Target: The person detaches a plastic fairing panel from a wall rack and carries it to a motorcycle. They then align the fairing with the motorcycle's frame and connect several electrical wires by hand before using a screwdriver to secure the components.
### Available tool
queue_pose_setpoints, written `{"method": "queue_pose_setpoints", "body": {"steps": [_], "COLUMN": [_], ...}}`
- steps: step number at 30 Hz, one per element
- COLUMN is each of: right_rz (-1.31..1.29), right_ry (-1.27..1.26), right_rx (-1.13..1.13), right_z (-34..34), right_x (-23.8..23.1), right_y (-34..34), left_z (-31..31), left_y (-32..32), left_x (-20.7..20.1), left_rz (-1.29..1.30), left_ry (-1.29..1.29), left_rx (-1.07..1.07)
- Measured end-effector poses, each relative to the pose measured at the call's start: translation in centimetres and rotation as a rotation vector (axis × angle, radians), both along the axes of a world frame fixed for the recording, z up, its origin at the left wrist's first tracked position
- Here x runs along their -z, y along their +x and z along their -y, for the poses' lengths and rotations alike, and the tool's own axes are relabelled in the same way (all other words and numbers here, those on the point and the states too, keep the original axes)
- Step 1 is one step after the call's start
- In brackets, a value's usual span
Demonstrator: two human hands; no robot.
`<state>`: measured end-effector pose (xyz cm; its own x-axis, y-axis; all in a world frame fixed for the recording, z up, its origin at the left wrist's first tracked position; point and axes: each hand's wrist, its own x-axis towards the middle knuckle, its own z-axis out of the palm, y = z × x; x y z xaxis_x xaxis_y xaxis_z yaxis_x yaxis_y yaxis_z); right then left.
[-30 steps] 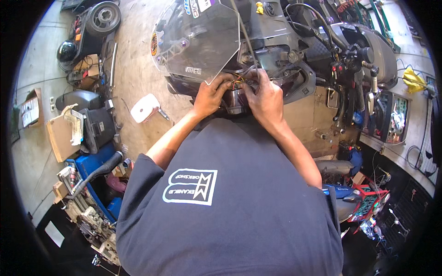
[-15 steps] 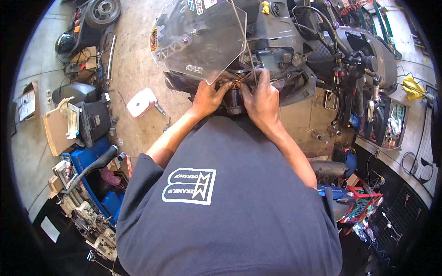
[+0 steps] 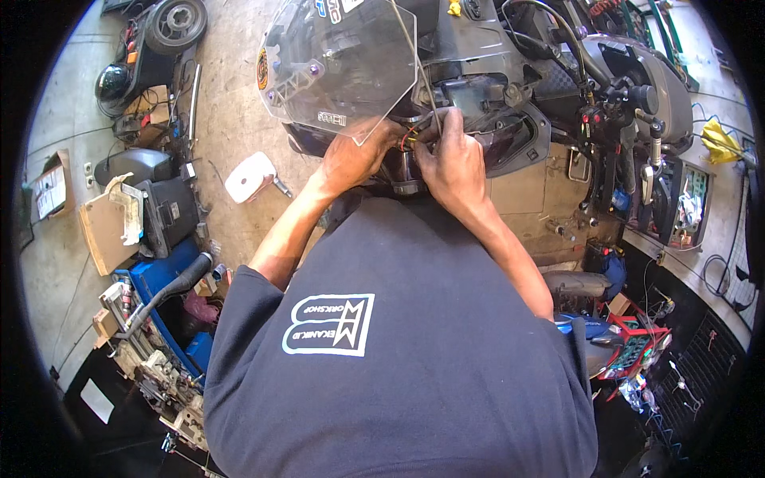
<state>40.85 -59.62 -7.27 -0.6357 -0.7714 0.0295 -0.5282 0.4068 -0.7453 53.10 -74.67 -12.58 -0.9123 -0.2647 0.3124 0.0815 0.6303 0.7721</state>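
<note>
A small bundle of thin coloured wires (image 3: 409, 139), red and yellow among them, runs between my hands at the front of a dark motor scooter (image 3: 470, 68). My left hand (image 3: 358, 156) is closed at the left side of the wires, its fingertips partly under the edge of the clear windscreen (image 3: 351, 72). My right hand (image 3: 457, 163) pinches at their right end; its fingertips are partly hidden. A long thin rod (image 3: 416, 60) slants down to the right hand; whether the fingers touch it I cannot tell. Below the wires sits a dark cylindrical part (image 3: 405, 171).
On the floor to the left lies a white panel (image 3: 249, 177) beside a dark-handled tool (image 3: 282, 188). Further left are a black case (image 3: 169, 209), a cardboard piece (image 3: 103, 231) and a blue container (image 3: 163, 271). A red crate (image 3: 641, 342) stands at the lower right.
My left hand has turned, its back now facing up more, and its thumb is less visible. My right hand stays at the wires, shifted slightly. The whole view has moved a little.
</note>
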Motion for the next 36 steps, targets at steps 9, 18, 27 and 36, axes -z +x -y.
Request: {"method": "queue_pose_setpoints", "body": {"steps": [9, 18, 27, 36], "right_rz": [0.003, 0.030, 0.019, -0.103], "right_ry": [-0.008, 0.005, -0.037, 0.003], "right_rx": [-0.037, 0.009, 0.024, -0.020], "right_z": [0.1, 0.1, 0.0, -0.1], "right_x": [0.0, -0.5, -0.6, 0.0], "right_y": [-0.3, -0.4, -0.1, 0.0], "left_z": [0.7, 0.1, -0.5, -0.9], "left_y": [0.1, 0.4, 0.3, 0.0], "left_x": [-0.7, 0.9, 1.3, 0.9], "left_rz": [0.076, 0.018, -0.041, -0.062], "left_ry": [-0.102, 0.033, 0.130, 0.077], "left_rx": [0.054, -0.003, -0.048, -0.060]}}
